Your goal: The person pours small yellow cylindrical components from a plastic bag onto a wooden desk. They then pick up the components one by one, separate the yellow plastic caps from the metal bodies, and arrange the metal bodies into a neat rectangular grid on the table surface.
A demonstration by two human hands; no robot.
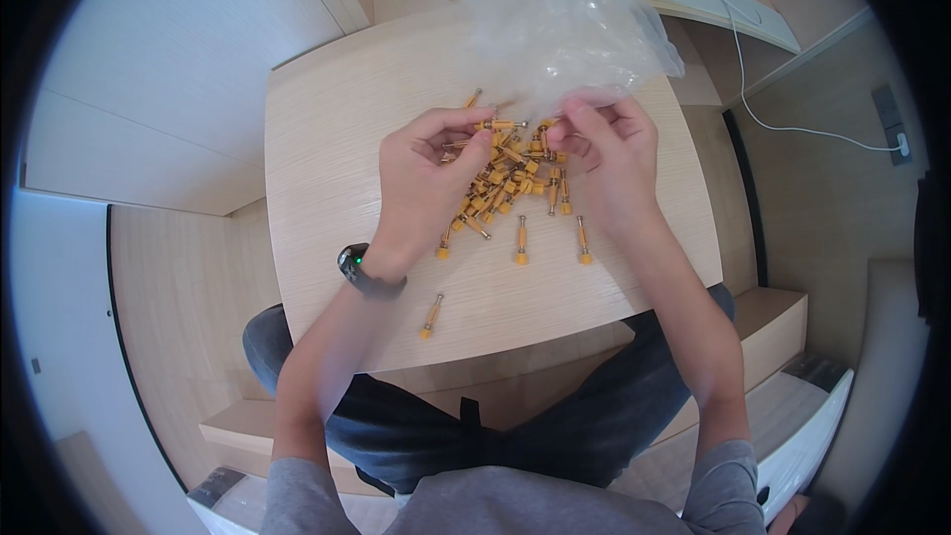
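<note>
My left hand (431, 159) is closed in a pinch on a yellow-sleeved metal furniture bolt (508, 125), held level between thumb and fingers. Below it spreads a heap of similar furniture bolts (505, 183), partly hidden by both hands. My right hand (611, 144) has its thumb and fingers pressed together at the near edge of a clear plastic bag (584, 30), whose edge is blurred there. Nearer to me lie a few separate bolts, including one bolt (522, 241) in the middle and another bolt (432, 317) at the left front.
The light wood table (337, 159) has rounded edges, and my legs (475, 436) are under its near side. A pale panel (693, 2) stands beyond the far edge. At the right, a white cable (748, 89) runs to a wall socket (895, 129). A cabinet (188, 69) rises at the left.
</note>
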